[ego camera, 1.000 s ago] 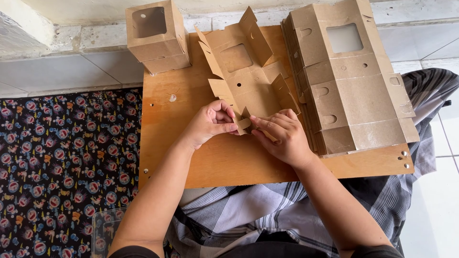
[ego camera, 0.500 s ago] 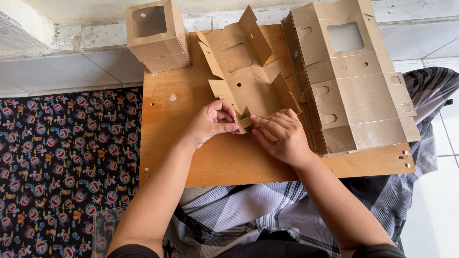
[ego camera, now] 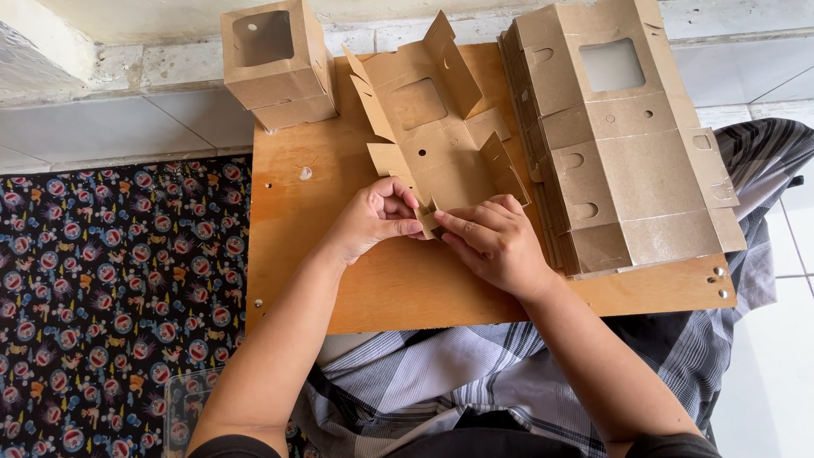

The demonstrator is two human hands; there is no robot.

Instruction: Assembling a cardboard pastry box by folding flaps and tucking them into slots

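Two hands fold the near corner of a flat brown cardboard box blank (ego camera: 441, 140) on a wooden board (ego camera: 407, 288).

At 9 o'clock lies a dark patterned cloth (ego camera: 110, 297); at 11 o'clock stands a finished box (ego camera: 271, 64) with a window. At the centre, the left hand (ego camera: 369, 220) is curled, thumb and fingers pinching a small flap at the blank's near corner. The right hand (ego camera: 496, 246), just beside it, pinches the same corner with its fingers loosely bent. The blank looks light, thin and stiff along its creases, easily torn; it is best held by the flap edges. At 2 o'clock sits a stack of unfolded blanks (ego camera: 627, 153). The pinched flap is mostly hidden under the fingertips, and the board rests on a striped cloth (ego camera: 441, 373) that hides the lap.
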